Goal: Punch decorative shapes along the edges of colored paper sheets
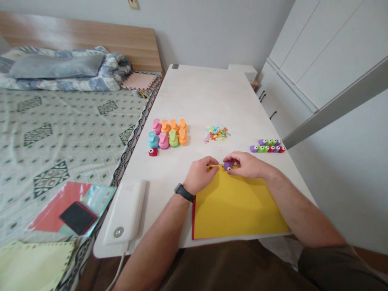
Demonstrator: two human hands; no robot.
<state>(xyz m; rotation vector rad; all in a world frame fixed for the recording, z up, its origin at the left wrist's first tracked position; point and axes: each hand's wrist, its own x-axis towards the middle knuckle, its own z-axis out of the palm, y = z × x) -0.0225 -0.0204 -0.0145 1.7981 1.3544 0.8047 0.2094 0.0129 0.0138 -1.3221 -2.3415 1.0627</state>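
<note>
A yellow sheet of paper (239,206) lies near the table's front edge, with a red edge showing along its left side. My left hand (200,173) is at its upper left corner, thumb on top and fingers curled at the far edge, gripping the sheet. A small dark flower-shaped cut-out shows beside the thumb. In my right hand (247,165) a small purple craft punch (228,166) is gripped between thumb and fingers at the sheet's far edge. How far the paper sits inside the punch is hidden.
Large colourful craft punches (173,138) stand in two rows at left, a small red punch (153,152) before them. Paper confetti (216,133) lies mid-table; small punches (268,148) line the right. A white power bank (125,212) with a cable sits front left.
</note>
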